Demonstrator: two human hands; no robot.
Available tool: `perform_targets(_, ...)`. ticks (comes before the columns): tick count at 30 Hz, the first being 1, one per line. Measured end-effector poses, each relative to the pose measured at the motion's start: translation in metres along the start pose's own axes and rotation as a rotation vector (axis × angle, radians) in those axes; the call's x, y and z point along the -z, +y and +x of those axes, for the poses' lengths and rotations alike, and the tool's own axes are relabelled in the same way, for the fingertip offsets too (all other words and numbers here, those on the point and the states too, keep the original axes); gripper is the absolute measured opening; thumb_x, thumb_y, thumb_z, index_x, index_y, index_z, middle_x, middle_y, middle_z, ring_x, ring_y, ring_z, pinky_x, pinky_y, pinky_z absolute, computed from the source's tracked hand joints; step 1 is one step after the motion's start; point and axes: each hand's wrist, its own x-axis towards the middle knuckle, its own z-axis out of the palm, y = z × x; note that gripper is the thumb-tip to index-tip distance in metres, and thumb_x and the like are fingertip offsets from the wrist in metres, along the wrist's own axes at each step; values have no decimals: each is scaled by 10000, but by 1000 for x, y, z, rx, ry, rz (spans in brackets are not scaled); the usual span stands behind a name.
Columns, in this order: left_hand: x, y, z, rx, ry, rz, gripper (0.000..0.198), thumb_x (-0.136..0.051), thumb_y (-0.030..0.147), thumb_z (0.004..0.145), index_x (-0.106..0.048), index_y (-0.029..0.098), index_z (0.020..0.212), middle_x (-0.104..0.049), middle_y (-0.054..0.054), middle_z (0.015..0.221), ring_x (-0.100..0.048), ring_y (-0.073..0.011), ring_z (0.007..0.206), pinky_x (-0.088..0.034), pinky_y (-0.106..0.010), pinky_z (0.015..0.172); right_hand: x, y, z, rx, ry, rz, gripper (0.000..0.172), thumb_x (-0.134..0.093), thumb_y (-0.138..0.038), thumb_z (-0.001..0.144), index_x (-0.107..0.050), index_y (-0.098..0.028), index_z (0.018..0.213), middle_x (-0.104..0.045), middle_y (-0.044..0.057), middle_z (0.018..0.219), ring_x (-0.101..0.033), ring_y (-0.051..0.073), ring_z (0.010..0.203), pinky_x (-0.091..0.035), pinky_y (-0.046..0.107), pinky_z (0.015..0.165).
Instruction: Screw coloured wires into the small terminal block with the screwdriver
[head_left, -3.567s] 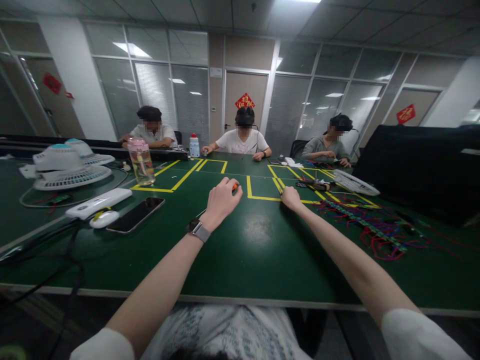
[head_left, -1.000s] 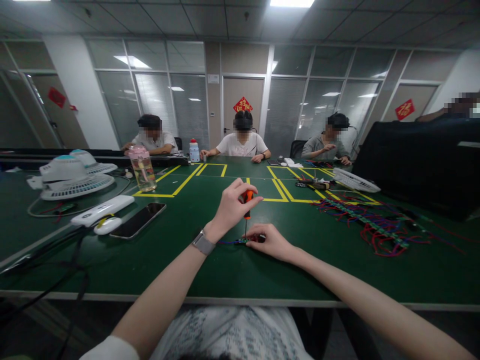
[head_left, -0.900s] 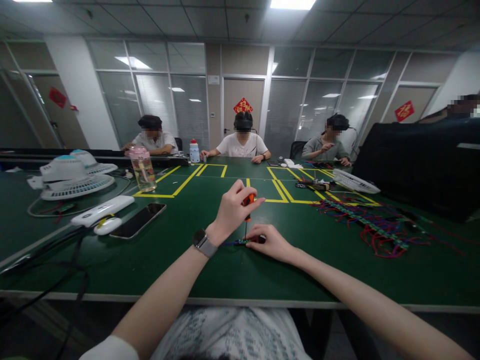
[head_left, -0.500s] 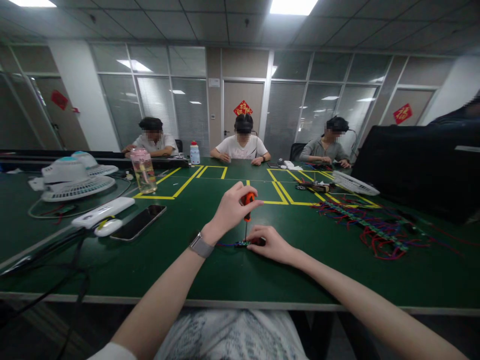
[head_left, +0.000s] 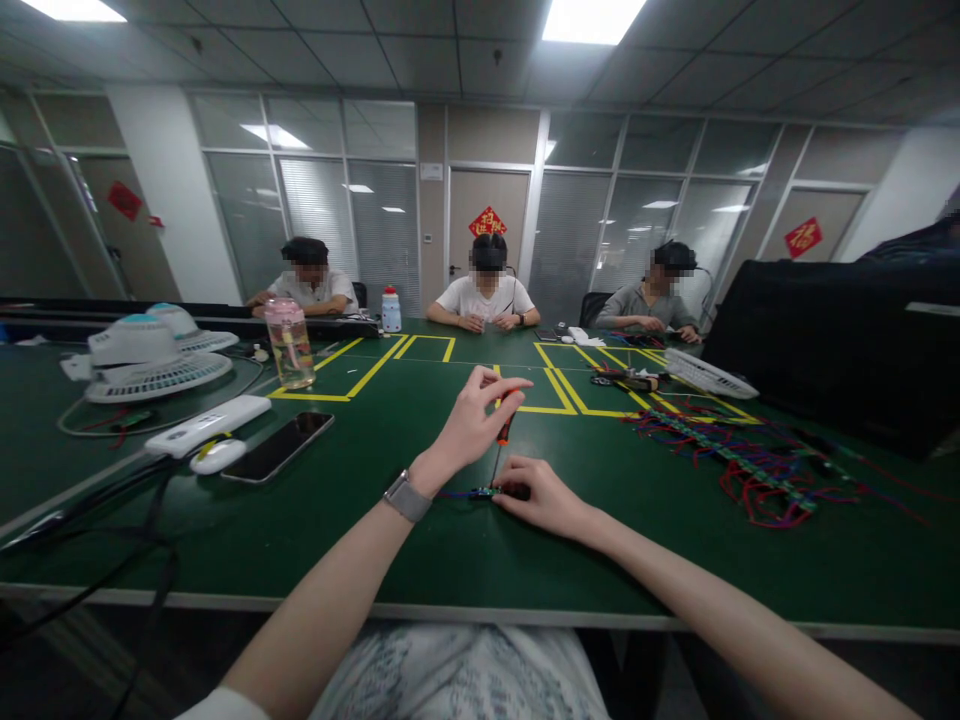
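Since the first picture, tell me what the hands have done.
Both hands drew back. The left hand took up the screwdriver and holds it tip-down on the small wired board, which the right hand pins. Phone, bottle and wire bundle stayed put.

Door ornament [head_left: 487, 221]: red diamond, gold characters, too blurred to read.
Right wall ornament [head_left: 802, 237]: red diamond, one gold character, illegible.
Left wall ornament [head_left: 124, 200]: red, illegible.
Door-side plaque [head_left: 430, 171]: illegible.

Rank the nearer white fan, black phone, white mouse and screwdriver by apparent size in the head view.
Largest to smallest:
1. white fan
2. black phone
3. white mouse
4. screwdriver, partly hidden by the left hand
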Motion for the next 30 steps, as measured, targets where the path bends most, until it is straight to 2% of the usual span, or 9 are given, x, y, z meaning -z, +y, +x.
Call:
perform_targets(3, -4, -1, 1, 31, -98, -212, 307, -437, 288, 914, -644, 213, 1128, -601, -76, 1112, -571, -186, 1058, -448, -331, 937, 1, -2, 0, 0, 0, -6, 132, -605, -192, 789, -707, -152, 863, -592, 34, 790, -547, 114, 641, -439, 229, 601)
perform_targets(6, -7, -4, 1, 134, -134, -388, 317, -487, 313, 889, -626, 169, 1135, -641, -85, 1006, -633, -176, 879, -521, -308, 778, 0, -2, -1, -3, 4, -6, 128, -602, -182, 783, -703, -152, 857, -584, 31, 792, -543, 112, 643, -434, 224, 594)
perform_targets(9, -6, -4, -1, 87, -13, -199, 235, -622, 324, 805, -679, 187, 986, -600, -47, 916, -597, -149, 795, -510, -281, 734, -2, -1, -1, -1, 5, -15, 127, -600, -183, 783, -699, -152, 856, -580, 29, 790, -539, 112, 643, -428, 223, 590)
perform_targets(13, -4, 0, -3, -28, 60, 20, 197, -590, 317, 833, -697, 220, 967, -557, -49, 996, -559, -167, 947, -449, -321, 906, -3, 1, -1, 12, 9, -29, 116, -597, -176, 781, -692, -155, 844, -580, 28, 788, -538, 114, 647, -429, 225, 597)
perform_targets(16, -6, -1, -1, 11, -24, -166, 294, -422, 263, 921, -652, 206, 1096, -588, -72, 1111, -577, -169, 1025, -440, -328, 943, -2, 1, -2, 18, 10, -38, 114, -595, -178, 783, -687, -159, 846, -582, 28, 795, -546, 119, 664, -434, 228, 606)
perform_targets(19, -8, -5, -1, 114, -90, -357, 309, -457, 296, 905, -618, 169, 1136, -642, -78, 1004, -637, -158, 854, -516, -295, 775, -1, 1, -2, 25, 3, -38, 121, -589, -179, 788, -684, -163, 861, -584, 28, 806, -549, 119, 671, -439, 230, 613)
perform_targets(22, -7, -4, -2, 76, 13, -206, 225, -601, 325, 820, -676, 169, 964, -608, -47, 879, -603, -139, 758, -507, -268, 698, -1, 1, -2, 24, 5, -38, 124, -593, -176, 784, -684, -167, 867, -583, 25, 808, -550, 117, 667, -445, 231, 616)
perform_targets(26, -3, 1, -4, -45, 66, 6, 199, -596, 327, 824, -695, 196, 937, -570, -60, 976, -570, -168, 929, -463, -324, 879, 0, 2, -2, 9, 19, -41, 116, -595, -173, 778, -685, -163, 849, -582, 25, 800, -550, 118, 660, -447, 231, 609)
perform_targets(30, -5, -1, -1, 53, -62, -297, 313, -414, 293, 918, -648, 188, 1097, -627, -82, 1062, -613, -175, 951, -497, -322, 839, 1, 5, -2, -16, 37, -52, 116, -595, -171, 773, -691, -158, 837, -586, 29, 787, -554, 126, 666, -446, 239, 615)
